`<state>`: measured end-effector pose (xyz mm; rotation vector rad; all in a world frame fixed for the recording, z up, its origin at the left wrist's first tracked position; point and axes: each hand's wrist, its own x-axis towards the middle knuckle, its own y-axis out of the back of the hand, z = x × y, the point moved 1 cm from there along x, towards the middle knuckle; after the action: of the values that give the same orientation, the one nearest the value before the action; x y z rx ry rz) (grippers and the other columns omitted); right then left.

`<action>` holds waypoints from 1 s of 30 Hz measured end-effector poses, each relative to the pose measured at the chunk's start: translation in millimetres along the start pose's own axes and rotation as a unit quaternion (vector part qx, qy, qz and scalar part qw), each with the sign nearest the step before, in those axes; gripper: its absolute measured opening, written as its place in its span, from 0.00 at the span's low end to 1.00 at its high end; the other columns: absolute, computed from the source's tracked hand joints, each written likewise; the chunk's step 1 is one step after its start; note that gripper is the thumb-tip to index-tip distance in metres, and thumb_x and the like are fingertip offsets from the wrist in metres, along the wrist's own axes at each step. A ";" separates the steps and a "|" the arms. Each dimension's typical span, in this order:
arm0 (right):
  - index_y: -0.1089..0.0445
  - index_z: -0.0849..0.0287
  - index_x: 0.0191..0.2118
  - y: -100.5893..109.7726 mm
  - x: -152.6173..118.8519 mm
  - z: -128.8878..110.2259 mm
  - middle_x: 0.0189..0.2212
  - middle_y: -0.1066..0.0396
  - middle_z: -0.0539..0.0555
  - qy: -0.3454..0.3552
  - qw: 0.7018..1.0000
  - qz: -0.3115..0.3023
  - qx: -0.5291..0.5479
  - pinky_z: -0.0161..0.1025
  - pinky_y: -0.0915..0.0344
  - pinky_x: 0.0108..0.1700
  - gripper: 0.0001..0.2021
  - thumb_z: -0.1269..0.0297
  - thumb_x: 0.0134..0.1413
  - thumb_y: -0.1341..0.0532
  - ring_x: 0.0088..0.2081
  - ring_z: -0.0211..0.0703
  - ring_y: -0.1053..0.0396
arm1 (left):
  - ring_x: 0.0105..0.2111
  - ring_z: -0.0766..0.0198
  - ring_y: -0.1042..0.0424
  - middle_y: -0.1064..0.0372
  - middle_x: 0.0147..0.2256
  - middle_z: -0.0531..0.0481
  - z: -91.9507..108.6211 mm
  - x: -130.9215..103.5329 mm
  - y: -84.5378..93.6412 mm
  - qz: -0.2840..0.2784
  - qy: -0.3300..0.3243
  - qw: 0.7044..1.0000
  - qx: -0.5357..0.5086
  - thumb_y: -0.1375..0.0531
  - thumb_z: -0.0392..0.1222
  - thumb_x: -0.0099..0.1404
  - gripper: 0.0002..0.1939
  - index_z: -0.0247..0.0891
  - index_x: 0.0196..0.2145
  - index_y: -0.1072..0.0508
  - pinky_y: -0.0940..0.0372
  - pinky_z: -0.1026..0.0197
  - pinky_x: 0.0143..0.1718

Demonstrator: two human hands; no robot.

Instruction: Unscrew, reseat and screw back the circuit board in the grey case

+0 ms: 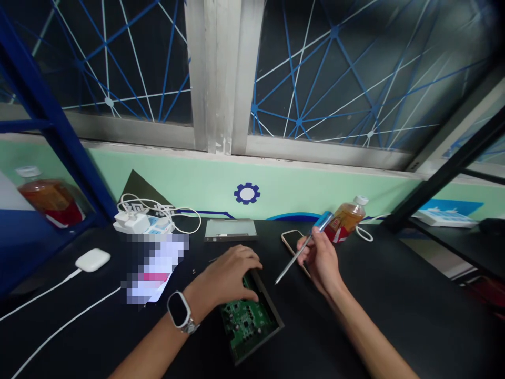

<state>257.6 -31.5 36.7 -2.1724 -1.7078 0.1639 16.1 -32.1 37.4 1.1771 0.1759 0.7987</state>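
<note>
My left hand, with a watch on its wrist, reaches over a dark open-topped case that holds a green circuit board. Its thumb and fingers are spread apart in a curve above the far part of the board. Whether the fingertips touch the case cannot be made out. My right hand is closed round a screwdriver with a blue end and a long metal shaft. The shaft slants down to the left, its tip in the air to the right of the case.
Behind the case lies a flat metal-edged panel. A phone is partly behind my right hand, near a drink bottle. On the left are a lit, blurred-out phone, a white earphone case and a power strip with cables.
</note>
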 end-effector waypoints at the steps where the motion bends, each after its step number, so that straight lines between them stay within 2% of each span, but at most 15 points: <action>1: 0.44 0.54 0.33 5.4 -0.4 3.2 0.21 0.30 0.46 -0.015 1.000 0.009 0.013 0.29 0.39 0.15 0.19 0.47 0.55 0.37 0.15 0.33 0.37 | 0.46 0.53 0.30 0.26 0.44 0.48 3.6 4.2 -5.0 -0.021 -0.005 1.000 0.002 0.28 0.50 0.51 0.22 0.42 0.43 0.22 0.39 0.55 0.50; 4: 0.43 0.55 0.32 10.3 -1.8 6.2 0.21 0.30 0.47 -0.043 0.998 0.010 0.037 0.30 0.38 0.16 0.20 0.47 0.55 0.36 0.15 0.33 0.36 | 0.40 0.55 0.29 0.26 0.36 0.49 5.9 13.8 -14.8 -0.039 -0.014 0.998 0.048 0.29 0.50 0.54 0.13 0.41 0.34 0.22 0.40 0.56 0.46; 7: 0.43 0.55 0.34 7.4 -4.0 4.3 0.21 0.29 0.48 -0.046 0.998 -0.005 0.043 0.31 0.37 0.16 0.19 0.47 0.55 0.36 0.15 0.35 0.35 | 0.38 0.55 0.29 0.27 0.33 0.48 0.2 14.9 -14.8 -0.022 0.002 0.994 0.107 0.32 0.53 0.57 0.14 0.40 0.30 0.25 0.42 0.55 0.45; 12: 0.43 0.54 0.37 4.3 -9.1 8.6 0.24 0.27 0.48 -0.049 0.998 -0.025 0.043 0.34 0.34 0.19 0.19 0.48 0.55 0.36 0.17 0.39 0.30 | 0.31 0.56 0.30 0.28 0.27 0.47 -9.4 -2.3 -9.8 -0.031 0.106 0.979 0.171 0.40 0.50 0.61 0.14 0.38 0.25 0.28 0.44 0.56 0.35; 18: 0.44 0.54 0.38 -2.2 -14.6 22.5 0.26 0.26 0.50 -0.081 0.995 -0.050 0.037 0.37 0.31 0.22 0.19 0.47 0.57 0.38 0.20 0.42 0.27 | 0.23 0.57 0.33 0.32 0.21 0.44 -16.1 -27.7 -7.5 -0.024 0.205 0.952 0.227 0.46 0.47 0.62 0.17 0.37 0.19 0.31 0.52 0.56 0.28; 21: 0.45 0.54 0.39 -7.1 -17.4 27.8 0.27 0.25 0.51 -0.080 0.994 -0.067 0.015 0.39 0.29 0.25 0.18 0.50 0.58 0.37 0.22 0.43 0.26 | 0.22 0.58 0.34 0.34 0.19 0.45 -20.1 -35.9 6.6 -0.016 0.252 0.943 0.215 0.47 0.50 0.64 0.21 0.38 0.17 0.32 0.54 0.57 0.27; 24: 0.45 0.54 0.41 -13.2 -19.7 30.2 0.28 0.24 0.50 -0.056 0.994 -0.092 0.000 0.38 0.30 0.27 0.18 0.56 0.57 0.34 0.24 0.43 0.25 | 0.22 0.58 0.34 0.33 0.19 0.47 -32.2 -44.8 29.6 -0.011 0.296 0.941 0.164 0.49 0.54 0.66 0.25 0.39 0.18 0.32 0.55 0.58 0.26; 26: 0.46 0.54 0.41 -18.2 -20.3 30.3 0.28 0.24 0.50 -0.044 0.993 -0.108 0.006 0.38 0.30 0.27 0.17 0.59 0.57 0.34 0.24 0.42 0.25 | 0.26 0.59 0.32 0.29 0.25 0.49 -45.6 -52.9 43.1 -0.002 0.285 0.953 0.101 0.46 0.50 0.65 0.15 0.41 0.27 0.27 0.52 0.60 0.27; 28: 0.46 0.54 0.41 -24.0 -19.8 29.5 0.27 0.24 0.50 -0.038 0.992 -0.119 0.013 0.38 0.30 0.27 0.16 0.59 0.58 0.35 0.23 0.42 0.26 | 0.31 0.59 0.30 0.26 0.31 0.50 -61.0 -62.3 50.5 -0.014 0.268 0.962 0.049 0.43 0.43 0.60 0.07 0.41 0.31 0.26 0.48 0.62 0.30; 30: 0.46 0.54 0.41 -30.4 -18.0 27.5 0.27 0.24 0.50 -0.032 0.992 -0.125 0.013 0.39 0.30 0.28 0.16 0.60 0.59 0.36 0.23 0.42 0.26 | 0.35 0.58 0.30 0.26 0.32 0.50 -74.5 -71.1 51.9 -0.025 0.264 0.964 0.031 0.42 0.40 0.57 0.06 0.41 0.31 0.25 0.46 0.62 0.32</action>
<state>216.6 -36.8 19.7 -1.9337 -1.9831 0.1897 -97.6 -13.5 33.0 0.9900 0.6723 1.0573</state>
